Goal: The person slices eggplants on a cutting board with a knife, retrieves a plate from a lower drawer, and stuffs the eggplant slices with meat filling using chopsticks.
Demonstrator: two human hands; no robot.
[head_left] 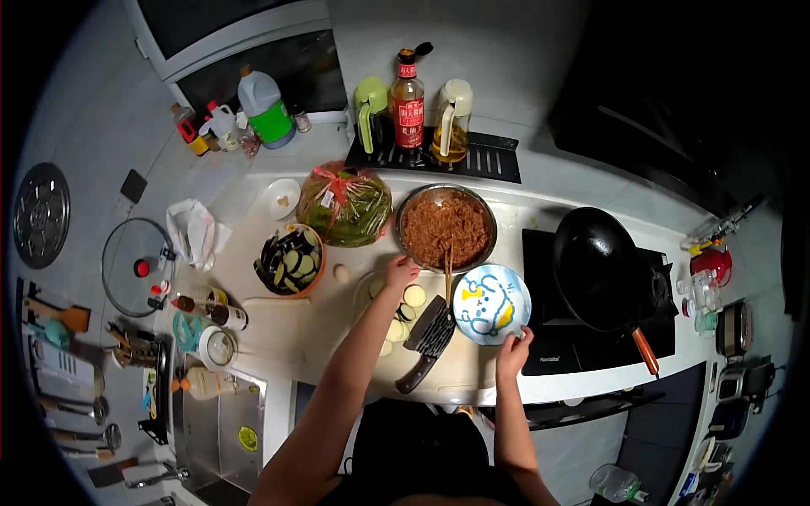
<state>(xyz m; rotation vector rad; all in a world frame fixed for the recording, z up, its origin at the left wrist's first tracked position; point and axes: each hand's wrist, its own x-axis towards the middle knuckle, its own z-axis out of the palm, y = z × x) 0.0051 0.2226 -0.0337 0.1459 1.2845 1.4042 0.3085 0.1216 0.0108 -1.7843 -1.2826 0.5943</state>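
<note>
My right hand (514, 352) grips the lower right rim of a blue and white patterned plate (492, 305), which has nothing on it. My left hand (402, 272) is above the upper part of the cutting board, its fingers closed near the rim of a metal bowl of minced meat (445, 224); what they hold, if anything, is too small to tell. Chopsticks (449, 274) stand in the meat. Pale eggplant slices (394, 331) lie on the board under and beside my left wrist. A cleaver (430, 337) with a dark handle rests between slices and plate.
A bowl of cut eggplant (289, 261), an egg (341, 272) and a bagged green vegetable (346, 207) are at the left. A black wok (596, 268) sits on the stove at the right. Bottles (408, 110) line the back rack. The sink (218, 430) is lower left.
</note>
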